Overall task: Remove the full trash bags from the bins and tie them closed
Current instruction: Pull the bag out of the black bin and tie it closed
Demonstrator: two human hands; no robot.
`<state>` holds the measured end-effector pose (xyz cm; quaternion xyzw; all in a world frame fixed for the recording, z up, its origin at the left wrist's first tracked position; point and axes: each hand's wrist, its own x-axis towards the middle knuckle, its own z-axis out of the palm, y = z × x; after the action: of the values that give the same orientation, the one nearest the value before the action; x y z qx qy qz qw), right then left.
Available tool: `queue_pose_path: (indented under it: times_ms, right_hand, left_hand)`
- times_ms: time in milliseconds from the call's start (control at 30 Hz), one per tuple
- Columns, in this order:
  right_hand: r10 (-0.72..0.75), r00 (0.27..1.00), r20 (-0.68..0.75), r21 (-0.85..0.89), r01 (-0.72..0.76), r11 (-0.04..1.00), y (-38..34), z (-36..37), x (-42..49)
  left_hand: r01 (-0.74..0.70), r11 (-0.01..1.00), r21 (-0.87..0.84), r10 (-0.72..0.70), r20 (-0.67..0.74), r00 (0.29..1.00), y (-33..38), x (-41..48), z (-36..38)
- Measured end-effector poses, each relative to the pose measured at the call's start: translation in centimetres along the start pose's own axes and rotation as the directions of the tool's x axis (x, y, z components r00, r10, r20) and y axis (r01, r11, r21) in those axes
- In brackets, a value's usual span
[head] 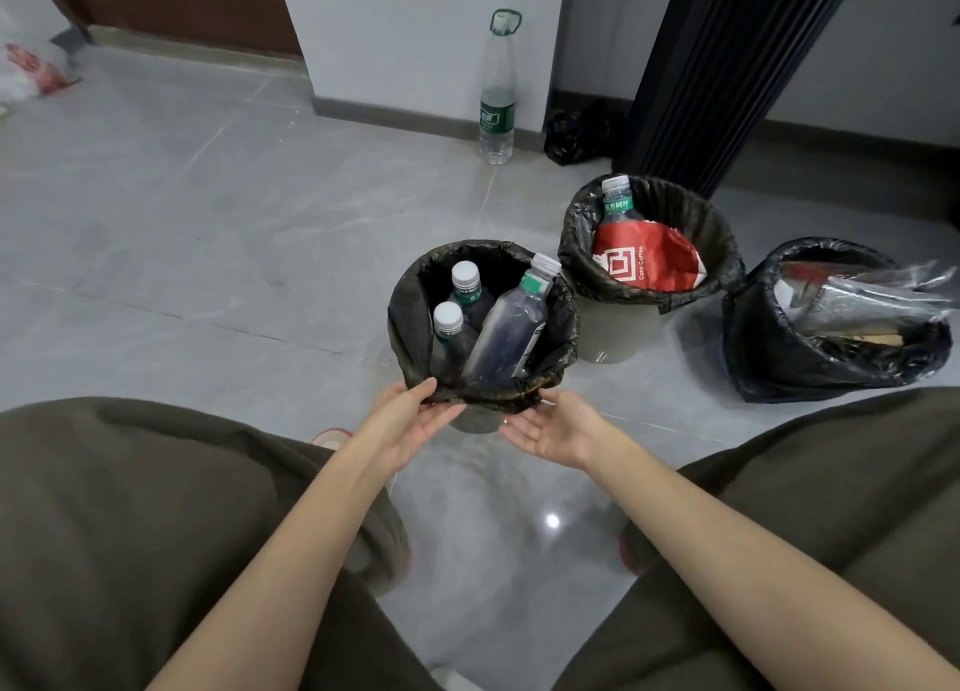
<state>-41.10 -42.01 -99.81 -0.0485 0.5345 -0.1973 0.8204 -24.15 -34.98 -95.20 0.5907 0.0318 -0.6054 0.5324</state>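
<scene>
Three small bins lined with black trash bags stand on the grey floor. The nearest bin (415, 321) holds three plastic bottles (506, 327). My left hand (410, 425) pinches the near rim of its black bag (483, 394), thumb on top. My right hand (553, 428) lies palm up just below the rim on the right, fingers straight, touching the bag's edge. A second bin (582, 233) holds a bottle and a red paper bag (649, 264). The third black bag (779, 347), at the right, holds clear plastic and cardboard.
A tall clear water bottle (497, 103) stands by the white wall. A crumpled black bag (576, 134) lies beside a dark ribbed column (727, 67). A white and red plastic bag (31, 67) lies far left. My knees frame the lower view.
</scene>
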Motion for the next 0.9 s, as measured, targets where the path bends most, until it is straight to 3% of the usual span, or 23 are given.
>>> queue_pose_path:
  times_ms: [200, 267, 333, 400, 500, 633, 767, 900]
  right_hand:
    - [-0.118, 0.986, -0.121, 0.050, 0.125, 0.991, -0.8, -0.8, -0.7]
    - [-0.243, 0.956, -0.164, 0.030, 0.251, 0.967, -1.2, -0.9, -1.0]
    - [-0.441, 0.876, -0.195, -0.074, 0.436, 0.897, -1.7, -0.6, -1.7]
    - [-0.622, 0.776, -0.109, -0.218, 0.591, 0.776, -2.5, 0.1, -2.9]
    - [-0.721, 0.687, 0.090, -0.310, 0.707, 0.636, -4.2, 0.9, -4.6]
    - [-0.719, 0.676, 0.161, -0.393, 0.712, 0.582, -5.3, 0.5, -5.9]
    - [-0.777, 0.629, 0.014, -0.499, 0.678, 0.540, -5.6, 0.1, -5.8]
    - [-0.794, 0.604, -0.066, -0.598, 0.613, 0.516, -7.3, 0.7, -4.3]
  left_hand:
    - [0.008, 0.999, -0.032, -0.005, 0.072, 0.997, 0.5, -0.3, 0.0]
    - [0.035, 0.997, -0.075, -0.028, 0.103, 0.994, 0.7, -0.1, -0.2]
    - [0.027, 0.998, -0.057, -0.021, 0.112, 0.993, 0.9, -0.2, -0.3]
    - [0.001, 1.000, -0.023, 0.002, 0.128, 0.992, 1.1, -0.5, -0.1]
    - [-0.019, 1.000, -0.006, 0.019, 0.128, 0.992, 1.4, -0.9, 0.3]
    - [-0.046, 0.982, 0.185, 0.033, 0.075, 0.997, 1.9, -0.8, 0.5]
    - [-0.056, 0.930, 0.363, 0.105, -0.115, 0.988, 3.1, 0.4, 0.1]
    - [-0.129, 0.871, 0.474, 0.248, -0.198, 0.948, 4.9, 1.7, 0.4]
